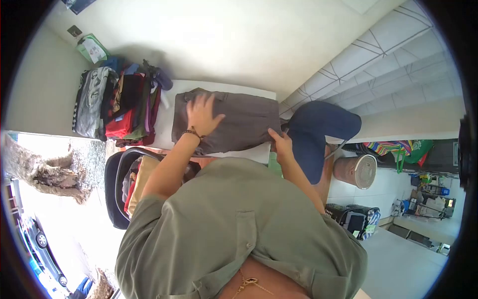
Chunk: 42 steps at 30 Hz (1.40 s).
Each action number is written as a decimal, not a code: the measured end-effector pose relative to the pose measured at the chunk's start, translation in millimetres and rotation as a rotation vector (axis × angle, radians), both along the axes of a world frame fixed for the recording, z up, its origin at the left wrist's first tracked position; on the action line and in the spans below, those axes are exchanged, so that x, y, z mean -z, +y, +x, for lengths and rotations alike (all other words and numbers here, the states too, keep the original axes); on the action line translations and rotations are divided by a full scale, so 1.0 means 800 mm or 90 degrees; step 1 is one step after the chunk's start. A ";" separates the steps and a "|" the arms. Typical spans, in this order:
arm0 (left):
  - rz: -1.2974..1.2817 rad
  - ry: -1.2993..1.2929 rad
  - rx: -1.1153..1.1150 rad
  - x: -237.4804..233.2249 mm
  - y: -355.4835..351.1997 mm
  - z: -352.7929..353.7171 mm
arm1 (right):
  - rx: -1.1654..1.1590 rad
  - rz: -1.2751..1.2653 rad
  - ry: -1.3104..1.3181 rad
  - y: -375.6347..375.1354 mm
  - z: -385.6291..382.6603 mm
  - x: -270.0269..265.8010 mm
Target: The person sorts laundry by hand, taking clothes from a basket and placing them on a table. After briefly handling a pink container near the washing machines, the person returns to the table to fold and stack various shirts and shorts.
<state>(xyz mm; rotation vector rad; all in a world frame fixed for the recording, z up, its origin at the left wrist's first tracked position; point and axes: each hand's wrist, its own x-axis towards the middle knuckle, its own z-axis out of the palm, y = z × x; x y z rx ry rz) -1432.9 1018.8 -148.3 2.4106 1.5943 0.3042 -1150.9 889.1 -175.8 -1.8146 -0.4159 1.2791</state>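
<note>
A pair of dark grey shorts (pixel 244 117) lies flat on a white table (pixel 167 137), with a few creases across the cloth. My left hand (pixel 201 115) rests over the waistband end with its fingers spread, slightly blurred. At the opposite end, my right hand (pixel 281 143) pinches the hem at the near corner, thumb on top and the other fingers partly hidden. A tall stack of folded clothes (pixel 124 102) stands on the table to the left of the shorts.
A dark blue chair (pixel 308 134) stands against the table's right end. Below the table at left sits a basket (pixel 118 182) of clothes. Farther right are a round lidded bin (pixel 356 172) and a black basket (pixel 343 213). A patterned curtain (pixel 383 60) hangs at upper right.
</note>
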 end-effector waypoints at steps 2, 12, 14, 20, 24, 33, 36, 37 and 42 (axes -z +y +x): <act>0.065 -0.120 0.137 -0.062 -0.007 0.029 | 0.046 0.139 -0.020 0.010 -0.022 -0.016; 0.022 0.110 0.541 -0.293 0.011 0.022 | -0.243 0.728 -0.235 0.040 -0.122 -0.193; 0.031 0.101 0.416 -0.309 0.011 0.001 | -0.194 0.700 -0.047 0.042 -0.120 -0.196; 0.094 -0.045 0.166 -0.427 -0.020 -0.033 | -0.231 0.586 0.063 0.030 -0.062 -0.126; -0.056 -0.355 0.077 -0.421 -0.011 -0.067 | -0.073 0.547 0.127 0.033 -0.003 -0.104; -0.199 -0.435 -0.280 -0.007 0.033 -0.188 | -0.041 0.147 0.301 0.086 -0.001 -0.087; -0.414 -0.486 -0.461 0.098 -0.006 -0.194 | -0.049 0.122 0.003 0.098 -0.013 -0.047; -0.416 -0.516 -0.459 0.089 -0.016 -0.185 | -0.087 0.145 -0.099 0.099 -0.016 -0.037; -0.366 -0.606 -0.411 0.039 -0.023 -0.171 | -0.255 0.133 -0.248 0.117 -0.013 -0.018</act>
